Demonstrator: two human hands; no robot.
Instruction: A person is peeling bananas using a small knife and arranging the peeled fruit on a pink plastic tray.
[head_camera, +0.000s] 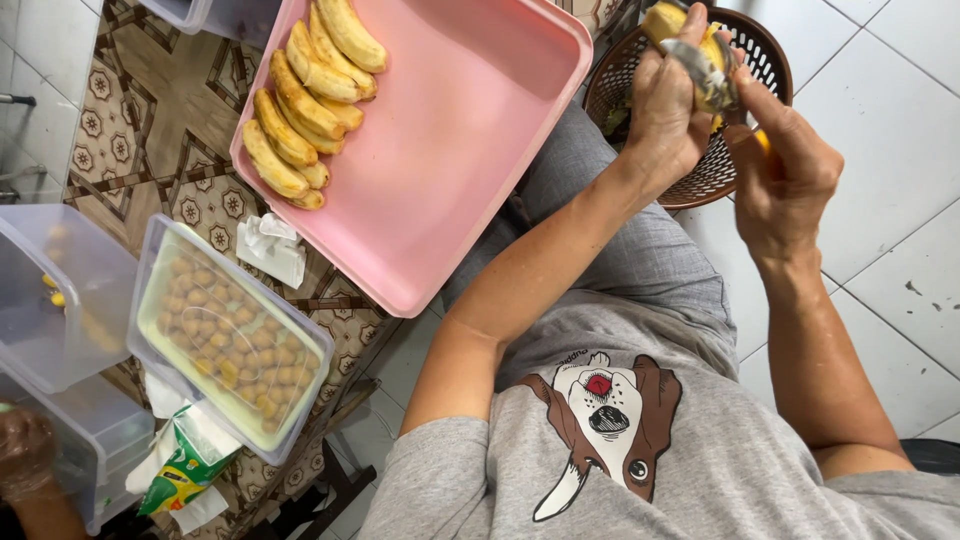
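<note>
My left hand (665, 105) grips a yellow banana (668, 20) over a brown woven basket (765, 45). Close beside it, my right hand (785, 165) holds a small tool with an orange handle (763, 140) against the banana's peel (705, 70). A pink tray (470, 130) lies on the patterned table, with several peeled bananas (305, 105) lined up at its far end.
A clear lidded box of small round pieces (230, 335) sits beside the tray, with crumpled tissue (270, 245) between them. More clear plastic boxes (55, 300) stand at the left. Another person's gloved hand (25, 445) shows at the bottom left. A green packet (185, 465) lies nearby.
</note>
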